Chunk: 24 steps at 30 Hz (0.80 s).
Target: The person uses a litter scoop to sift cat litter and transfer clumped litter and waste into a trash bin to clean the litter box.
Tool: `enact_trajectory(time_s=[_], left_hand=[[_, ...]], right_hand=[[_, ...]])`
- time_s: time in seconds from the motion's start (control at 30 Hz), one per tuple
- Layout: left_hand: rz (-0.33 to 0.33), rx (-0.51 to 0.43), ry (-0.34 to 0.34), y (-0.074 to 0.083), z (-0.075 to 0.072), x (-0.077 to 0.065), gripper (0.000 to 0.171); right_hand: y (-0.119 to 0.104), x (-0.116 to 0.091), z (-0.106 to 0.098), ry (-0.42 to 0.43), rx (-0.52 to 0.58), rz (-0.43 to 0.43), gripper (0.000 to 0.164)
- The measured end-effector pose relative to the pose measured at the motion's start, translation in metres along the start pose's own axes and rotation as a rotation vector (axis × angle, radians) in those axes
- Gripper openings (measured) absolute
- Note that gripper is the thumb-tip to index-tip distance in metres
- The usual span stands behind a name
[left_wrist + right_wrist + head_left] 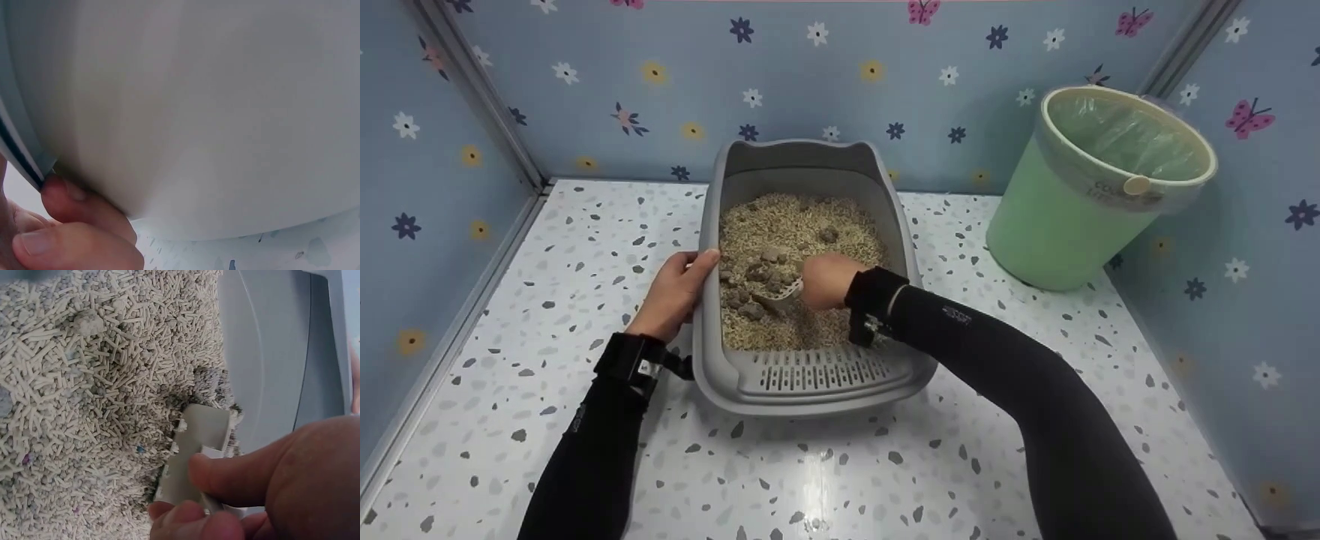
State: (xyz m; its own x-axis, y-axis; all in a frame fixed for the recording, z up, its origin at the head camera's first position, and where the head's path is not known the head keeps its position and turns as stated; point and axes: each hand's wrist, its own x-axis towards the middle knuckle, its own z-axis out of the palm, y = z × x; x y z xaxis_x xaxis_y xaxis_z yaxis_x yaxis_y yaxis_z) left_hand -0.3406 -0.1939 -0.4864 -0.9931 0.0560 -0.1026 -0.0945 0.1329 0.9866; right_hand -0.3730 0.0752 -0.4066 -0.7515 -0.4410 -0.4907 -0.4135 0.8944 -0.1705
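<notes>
A grey litter box [706, 322] stands on the floor, filled with pale pellet litter [802, 214] and several dark clumps [751, 310]. My left hand [671, 296] grips its left rim, thumb on top. Below that rim, the left wrist view shows curled fingers [84, 247] against the box's outer wall [225, 124]. Over the litter my right hand [829, 279] holds a light-coloured litter scoop [205, 424] by its handle, the thumb pressed along it. The scoop's front edge is down in the litter beside the clumps, close to the box's inner wall in the right wrist view.
A green bin [1054, 217] with a cream rim and a clear liner stands at the back right. Flowered blue walls [840, 82] enclose the speckled white floor [810, 480] at the back and both sides. A slotted ledge [821, 373] forms the box's near end.
</notes>
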Motion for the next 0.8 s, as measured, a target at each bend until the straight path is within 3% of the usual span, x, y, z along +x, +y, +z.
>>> enact_trajectory(time_s=[0.37, 0.8], left_hand=[[-0.016, -0.009, 0.004, -0.001, -0.001, 0.002, 0.084], [-0.032, 0.006, 0.013, -0.002, -0.001, 0.001, 0.088]], right_hand=[[-0.001, 0.027, 0.007, 0.054, 0.167, 0.001, 0.055], [0.005, 0.052, 0.02, 0.179, 0.221, -0.028, 0.052]])
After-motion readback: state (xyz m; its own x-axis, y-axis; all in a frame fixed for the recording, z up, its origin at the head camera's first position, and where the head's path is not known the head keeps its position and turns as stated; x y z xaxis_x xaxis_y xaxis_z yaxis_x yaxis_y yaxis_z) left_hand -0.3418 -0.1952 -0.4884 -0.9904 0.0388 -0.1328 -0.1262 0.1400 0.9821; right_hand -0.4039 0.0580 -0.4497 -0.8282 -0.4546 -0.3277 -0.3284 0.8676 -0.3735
